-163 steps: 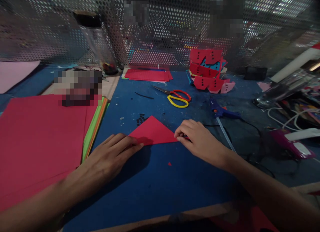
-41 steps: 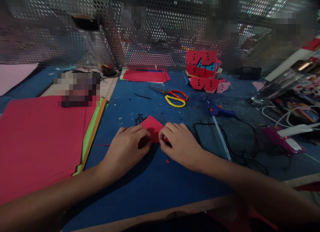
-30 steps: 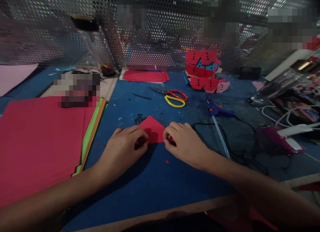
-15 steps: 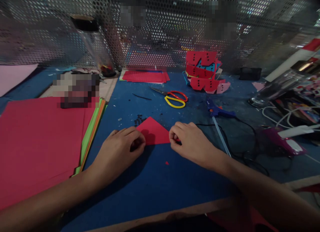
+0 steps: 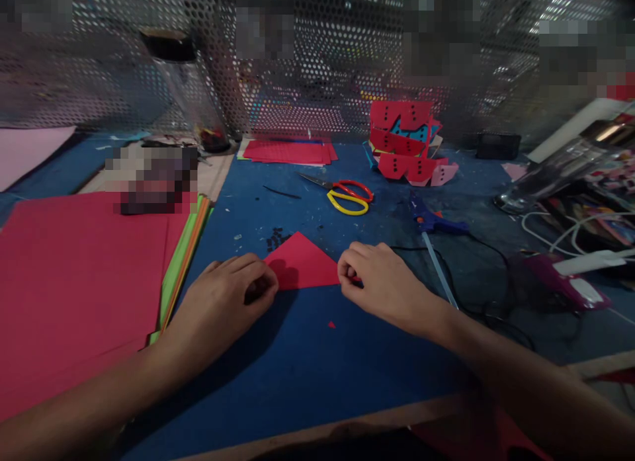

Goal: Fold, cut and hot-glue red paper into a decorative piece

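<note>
A red piece of paper (image 5: pixel 305 266), triangular in outline with its point away from me, lies on the blue table (image 5: pixel 297 375). My left hand (image 5: pixel 231 292) pinches its left corner between thumb and fingertips. At the opposite corner my right hand (image 5: pixel 374 279) is curled, thumb and fingers closed on the paper. Both covered corners are hidden by the fingers. A tiny red scrap (image 5: pixel 331 325) rests nearer to me, and small black bits (image 5: pixel 276 239) are scattered just behind the paper.
Scissors (image 5: pixel 350 196) with red and yellow handles lie beyond the paper. A blue glue gun (image 5: pixel 431 219) with its cord is at the right. Large red sheets (image 5: pixel 84 269) are stacked at left. Cut red paper shapes (image 5: pixel 401 143) stand behind, before a perforated metal panel (image 5: pixel 307 71).
My left hand has slid slightly left along the paper's near edge, uncovering more of the red paper. The right hand is almost unmoved.
</note>
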{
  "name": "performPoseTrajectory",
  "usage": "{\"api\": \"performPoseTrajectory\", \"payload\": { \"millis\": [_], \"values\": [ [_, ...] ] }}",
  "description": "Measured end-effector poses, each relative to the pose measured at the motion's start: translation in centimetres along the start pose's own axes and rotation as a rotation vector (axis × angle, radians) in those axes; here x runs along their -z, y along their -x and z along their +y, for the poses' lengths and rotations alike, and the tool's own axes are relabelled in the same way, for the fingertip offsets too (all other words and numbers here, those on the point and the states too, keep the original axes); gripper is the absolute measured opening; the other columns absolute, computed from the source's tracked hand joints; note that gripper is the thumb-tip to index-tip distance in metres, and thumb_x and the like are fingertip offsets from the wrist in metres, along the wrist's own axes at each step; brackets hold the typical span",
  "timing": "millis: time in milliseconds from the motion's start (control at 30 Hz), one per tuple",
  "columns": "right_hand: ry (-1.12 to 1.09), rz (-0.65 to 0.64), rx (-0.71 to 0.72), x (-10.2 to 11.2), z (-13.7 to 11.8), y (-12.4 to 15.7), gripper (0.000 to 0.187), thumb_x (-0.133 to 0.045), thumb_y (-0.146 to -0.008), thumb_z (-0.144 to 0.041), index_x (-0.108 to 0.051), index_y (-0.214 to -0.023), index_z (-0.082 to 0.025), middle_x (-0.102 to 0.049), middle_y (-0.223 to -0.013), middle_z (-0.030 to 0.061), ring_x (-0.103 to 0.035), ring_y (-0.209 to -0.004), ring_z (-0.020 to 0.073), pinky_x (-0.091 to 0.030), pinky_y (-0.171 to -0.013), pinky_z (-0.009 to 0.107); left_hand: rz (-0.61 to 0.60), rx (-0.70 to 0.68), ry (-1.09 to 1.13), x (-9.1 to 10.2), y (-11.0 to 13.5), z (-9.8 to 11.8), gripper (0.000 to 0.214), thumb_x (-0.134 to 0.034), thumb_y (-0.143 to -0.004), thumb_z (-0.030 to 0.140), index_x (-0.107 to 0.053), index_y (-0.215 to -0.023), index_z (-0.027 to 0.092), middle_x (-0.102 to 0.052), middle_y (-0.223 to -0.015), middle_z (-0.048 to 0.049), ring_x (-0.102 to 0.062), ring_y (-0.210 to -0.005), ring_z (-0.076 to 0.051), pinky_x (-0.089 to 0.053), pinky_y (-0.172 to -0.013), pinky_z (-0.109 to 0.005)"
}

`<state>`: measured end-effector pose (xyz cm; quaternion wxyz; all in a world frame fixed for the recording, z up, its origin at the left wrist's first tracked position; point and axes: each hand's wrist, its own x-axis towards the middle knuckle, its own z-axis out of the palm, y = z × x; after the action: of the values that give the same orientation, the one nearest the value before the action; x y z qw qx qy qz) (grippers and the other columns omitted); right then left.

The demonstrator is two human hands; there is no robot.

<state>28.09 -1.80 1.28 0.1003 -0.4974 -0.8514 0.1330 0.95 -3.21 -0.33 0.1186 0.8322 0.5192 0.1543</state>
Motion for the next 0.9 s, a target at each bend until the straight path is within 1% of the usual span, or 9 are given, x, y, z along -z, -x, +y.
{"api": "performPoseTrajectory", "payload": {
  "millis": [100, 300, 433, 633, 800, 900],
  "values": [
    [0.001, -0.004, -0.001, 0.0, 0.0, 0.0, 0.012, -0.059, -0.088, -0.013, -0.058, -0.079, -0.02, -0.062, -0.084, 0.0008, -0.055, -0.074, 0.0152, -0.032, -0.075, 0.033, 0.022, 0.021, -0.003, -0.1, 0.3, -0.5, 0.013, -0.057, -0.094, 0.03, -0.065, -0.086, 0.023, -0.07, -0.091, -0.0012, -0.064, -0.078, -0.02, -0.042, -0.072, -0.035],
    [0.005, -0.01, -0.003, 0.0, 0.0, 0.0, 0.011, -0.059, -0.088, -0.012, -0.058, -0.08, -0.02, -0.062, -0.085, 0.0005, -0.056, -0.075, 0.0152, -0.032, -0.076, 0.034, 0.017, 0.031, 0.012, -0.1, 0.8, -1.2, 0.014, -0.057, -0.095, 0.032, -0.065, -0.087, 0.024, -0.069, -0.092, -0.0011, -0.063, -0.08, -0.02, -0.041, -0.07, -0.034],
    [0.012, -0.018, -0.005, 0.1, 0.0, 0.0, 0.01, -0.058, -0.088, -0.013, -0.058, -0.081, -0.02, -0.063, -0.085, 0.0003, -0.056, -0.076, 0.0153, -0.033, -0.077, 0.034, 0.018, 0.02, 0.013, -0.1, 0.9, -1.4, 0.013, -0.057, -0.095, 0.031, -0.065, -0.087, 0.024, -0.07, -0.093, -0.001, -0.063, -0.08, -0.02, -0.042, -0.07, -0.034],
    [0.009, -0.025, -0.015, 0.2, -0.1, 0.0, 0.011, -0.058, -0.088, -0.012, -0.059, -0.08, -0.02, -0.063, -0.086, 0.0007, -0.057, -0.076, 0.0151, -0.033, -0.077, 0.034, 0.031, 0.038, 0.013, 0.0, 1.2, -1.6, 0.016, -0.056, -0.095, 0.033, -0.066, -0.087, 0.024, -0.07, -0.093, -0.0023, -0.062, -0.08, -0.02, -0.042, -0.071, -0.034],
    [0.011, -0.032, -0.007, 0.2, 0.0, 0.0, 0.01, -0.058, -0.088, -0.014, -0.059, -0.081, -0.02, -0.062, -0.085, -0.0006, -0.056, -0.077, 0.0147, -0.032, -0.077, 0.033, -0.002, 0.086, -0.001, 0.4, 1.3, -1.5, 0.02, -0.054, -0.095, 0.036, -0.067, -0.087, 0.023, -0.071, -0.095, -0.003, -0.063, -0.083, -0.02, -0.043, -0.073, -0.033],
    [0.01, -0.035, -0.011, 0.2, 0.0, 0.0, 0.01, -0.058, -0.088, -0.013, -0.058, -0.08, -0.02, -0.061, -0.085, -0.0012, -0.056, -0.076, 0.0143, -0.032, -0.077, 0.033, -0.024, 0.091, 0.001, 0.5, 1.3, -1.7, 0.021, -0.054, -0.096, 0.037, -0.067, -0.088, 0.023, -0.071, -0.095, -0.0025, -0.063, -0.084, -0.021, -0.043, -0.074, -0.033]
  ]
}}
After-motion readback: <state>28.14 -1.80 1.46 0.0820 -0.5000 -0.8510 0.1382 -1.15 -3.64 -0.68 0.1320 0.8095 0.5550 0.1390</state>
